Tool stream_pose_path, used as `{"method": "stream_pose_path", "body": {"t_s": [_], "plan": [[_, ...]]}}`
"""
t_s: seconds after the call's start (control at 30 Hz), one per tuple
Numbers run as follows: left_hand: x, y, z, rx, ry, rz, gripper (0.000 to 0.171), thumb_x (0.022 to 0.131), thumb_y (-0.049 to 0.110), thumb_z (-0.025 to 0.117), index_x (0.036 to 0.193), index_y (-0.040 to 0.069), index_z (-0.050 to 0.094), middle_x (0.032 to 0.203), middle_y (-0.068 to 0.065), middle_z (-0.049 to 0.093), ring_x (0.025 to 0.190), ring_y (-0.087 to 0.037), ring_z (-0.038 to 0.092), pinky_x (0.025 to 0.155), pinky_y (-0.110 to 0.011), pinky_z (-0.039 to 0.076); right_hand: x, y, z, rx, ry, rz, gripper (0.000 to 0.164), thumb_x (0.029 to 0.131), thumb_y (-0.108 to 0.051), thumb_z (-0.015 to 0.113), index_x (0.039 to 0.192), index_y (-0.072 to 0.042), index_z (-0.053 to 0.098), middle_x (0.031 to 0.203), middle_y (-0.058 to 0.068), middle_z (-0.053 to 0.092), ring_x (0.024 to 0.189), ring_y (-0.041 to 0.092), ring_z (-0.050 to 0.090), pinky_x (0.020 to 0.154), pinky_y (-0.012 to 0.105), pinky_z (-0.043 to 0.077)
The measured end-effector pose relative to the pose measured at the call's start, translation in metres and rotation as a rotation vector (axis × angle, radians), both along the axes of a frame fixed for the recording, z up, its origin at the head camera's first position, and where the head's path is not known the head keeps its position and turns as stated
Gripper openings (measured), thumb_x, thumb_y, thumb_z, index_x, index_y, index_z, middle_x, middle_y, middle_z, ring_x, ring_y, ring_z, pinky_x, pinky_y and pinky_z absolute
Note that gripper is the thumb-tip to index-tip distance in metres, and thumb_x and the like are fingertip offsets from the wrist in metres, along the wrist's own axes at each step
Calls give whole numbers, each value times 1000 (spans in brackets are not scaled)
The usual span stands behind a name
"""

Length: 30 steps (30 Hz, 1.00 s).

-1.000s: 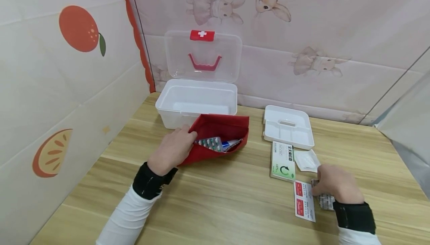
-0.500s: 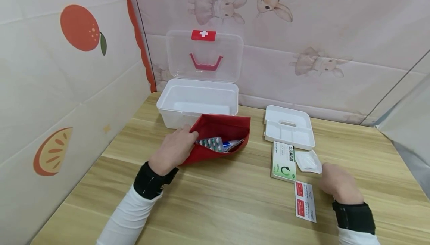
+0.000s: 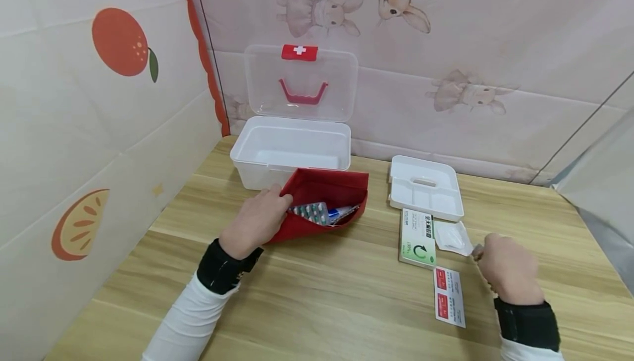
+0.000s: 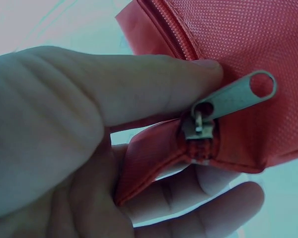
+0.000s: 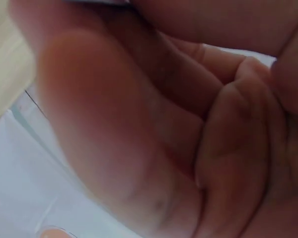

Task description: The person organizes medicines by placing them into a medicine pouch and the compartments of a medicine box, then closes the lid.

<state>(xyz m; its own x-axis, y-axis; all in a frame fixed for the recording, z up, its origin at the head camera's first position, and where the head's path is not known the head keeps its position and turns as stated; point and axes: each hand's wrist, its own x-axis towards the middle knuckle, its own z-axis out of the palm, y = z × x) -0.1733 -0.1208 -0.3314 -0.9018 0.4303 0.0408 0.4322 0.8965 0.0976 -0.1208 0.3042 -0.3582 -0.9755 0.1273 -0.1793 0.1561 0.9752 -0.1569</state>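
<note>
My left hand [image 3: 257, 218] pinches the end of a red zip pouch [image 3: 322, 182] in the head view. The pouch gapes, showing a blister pack of green-and-white capsules [image 3: 312, 212] and a blue-and-white item [image 3: 338, 213]. In the left wrist view, thumb and fingers grip the fabric beside the metal zip pull [image 4: 238, 99]. My right hand [image 3: 507, 267], over the table at right, has curled fingers around a silver blister pack [image 3: 477, 252], mostly hidden by the hand. Close by lie a red-and-white card [image 3: 449, 296], a white packet [image 3: 453, 238] and a green-and-white box [image 3: 417, 238].
A white first-aid box [image 3: 292, 152] with its clear lid [image 3: 302, 83] raised stands behind the pouch. Right of it lies a white compartment tray [image 3: 426, 187]. Printed fabric walls [image 3: 495, 36] bound the wooden table [image 3: 346, 295] at the back and left.
My right hand has picked up the silver blister pack from beside the card and shifted slightly right. The left hand and the pouch stay in place.
</note>
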Motion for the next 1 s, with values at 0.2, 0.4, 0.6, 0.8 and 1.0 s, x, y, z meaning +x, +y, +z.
{"method": "stream_pose_path", "body": {"t_s": [0.2,0.4,0.6,0.8,1.0], "plan": [[0,0,0,2,0,1,27,89,12,74,113,3,65,100,-15,61,85,-27,60,68,-39,59,8,-12,12,7,171,-21,29,88,1,50,60,-7,49,54,1,36,48,19,37,41,31,27],[0,0,0,1,2,0,26,89,12,73,113,3,65,100,-16,60,84,-27,60,68,-39,59,7,-32,23,-69,326,-32,16,96,-7,54,96,7,61,61,8,52,49,20,44,40,31,30],[0,0,0,-2,8,0,26,90,12,73,113,3,65,100,-16,61,84,-28,60,68,-40,59,4,-52,24,-182,599,70,8,93,-3,62,95,5,60,65,14,60,48,20,44,42,30,30],[1,-1,-1,6,10,-2,24,90,12,72,111,3,65,98,-15,60,82,-27,60,67,-38,59,-3,-67,15,-294,747,218,5,90,7,65,91,6,60,70,17,64,52,19,52,44,26,37],[1,-1,-1,11,15,-5,23,90,12,72,110,3,65,97,-14,60,82,-26,60,66,-38,59,-9,-75,7,-372,831,326,10,86,11,68,90,2,65,71,11,68,58,17,61,49,19,46]]}}
